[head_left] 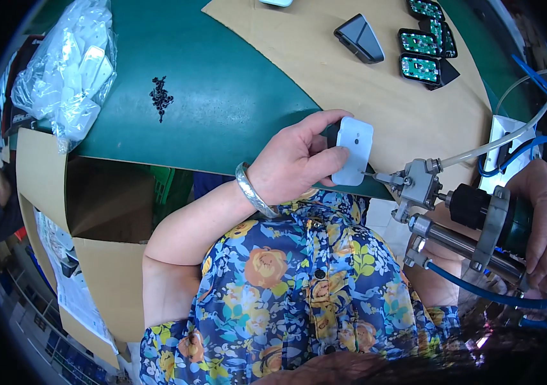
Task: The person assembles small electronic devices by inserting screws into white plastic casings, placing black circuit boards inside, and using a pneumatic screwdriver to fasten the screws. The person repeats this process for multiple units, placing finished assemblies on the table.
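Observation:
Pinched between the thumb and fingers of my left hand (296, 157) is a small white plastic casing (355, 144) with rounded corners and small dark marks on its face. Something dark shows behind it, partly hidden by my fingers. My right hand (546, 224) is wrapped around the black rear body of a metal dispensing valve (422, 183) with hoses attached. The valve's thin nozzle points left, its tip at the casing's lower right edge; whether they touch I cannot tell. Several black casings with green circuit boards (419, 42) lie at the far right.
A dark wedge-shaped device (359, 38) rests on the cardboard sheet (286, 42). Small black parts (160, 99) lie heaped on the green table (203, 77). At left, a clear bag of white casings (71, 70) stands by an open cardboard box (42, 170). Blue hoses (479, 292) run to the right.

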Tool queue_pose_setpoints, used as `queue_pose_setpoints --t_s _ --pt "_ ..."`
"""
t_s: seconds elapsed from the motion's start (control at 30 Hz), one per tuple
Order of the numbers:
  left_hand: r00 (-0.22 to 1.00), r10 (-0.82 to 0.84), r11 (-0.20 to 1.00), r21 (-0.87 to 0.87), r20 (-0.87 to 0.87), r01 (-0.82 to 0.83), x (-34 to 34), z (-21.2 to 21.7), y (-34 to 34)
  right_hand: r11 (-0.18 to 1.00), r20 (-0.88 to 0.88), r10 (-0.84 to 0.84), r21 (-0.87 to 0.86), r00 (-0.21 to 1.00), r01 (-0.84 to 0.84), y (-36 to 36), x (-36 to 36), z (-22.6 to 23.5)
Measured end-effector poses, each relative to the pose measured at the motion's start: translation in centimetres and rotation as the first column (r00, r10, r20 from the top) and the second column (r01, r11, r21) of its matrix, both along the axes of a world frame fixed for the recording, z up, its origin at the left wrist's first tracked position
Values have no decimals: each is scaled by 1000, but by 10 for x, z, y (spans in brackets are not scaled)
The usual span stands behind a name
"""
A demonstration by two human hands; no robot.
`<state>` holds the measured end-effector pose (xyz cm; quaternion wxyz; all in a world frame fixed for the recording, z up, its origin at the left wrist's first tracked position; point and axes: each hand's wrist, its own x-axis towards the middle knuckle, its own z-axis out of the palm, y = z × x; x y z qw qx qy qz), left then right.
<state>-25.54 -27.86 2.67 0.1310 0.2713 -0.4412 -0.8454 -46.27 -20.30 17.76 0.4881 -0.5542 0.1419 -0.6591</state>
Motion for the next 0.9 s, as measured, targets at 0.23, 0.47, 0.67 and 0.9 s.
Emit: queue_pose_setpoints --t_s 0.23,0.47,0.67,0.9 --pt "1000 -20 997 -78 -18 19 1 6 -1 1000 -10 -30 -2 1000 30 1 4 1" --pt "1000 -18 1000 -21 -8 18 1 3 -1 999 -13 -36 0 999 36 1 5 0" --pt "1000 -10 1000 -11 3 10 1 5 -1 998 -11 -68 -5 998 68 1 6 1" --pt "999 -25 994 -103 23 27 1 3 0 996 -35 -89 -4 995 89 2 7 1"
